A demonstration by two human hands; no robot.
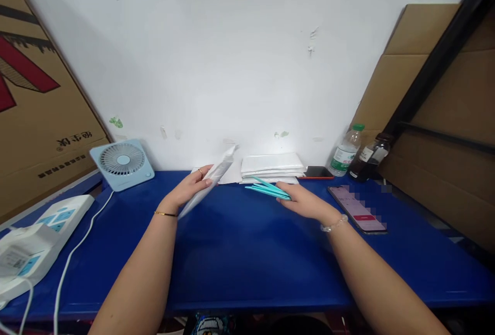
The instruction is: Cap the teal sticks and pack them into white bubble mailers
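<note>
My left hand [189,189] is closed on a thin, flat white packet [216,176], which it holds tilted above the table with the thumb on its near face. In my right hand [303,202] are several thin turquoise sheets [267,189], pinched at their right end and fanned slightly apart toward the left. Their exact kind cannot be made out. Just behind them, a stack of flat white packets [273,164] lies against the wall. A white sheet [231,174] shows partly behind the left packet.
On the blue table [251,257], a light-blue fan [124,161] and a white power strip [58,232] with cables stand left. To the right are a phone [358,208], a dark orange-edged device [317,172], a water bottle [347,152] and a dark bottle [369,158]. Cardboard [46,118] flanks the table.
</note>
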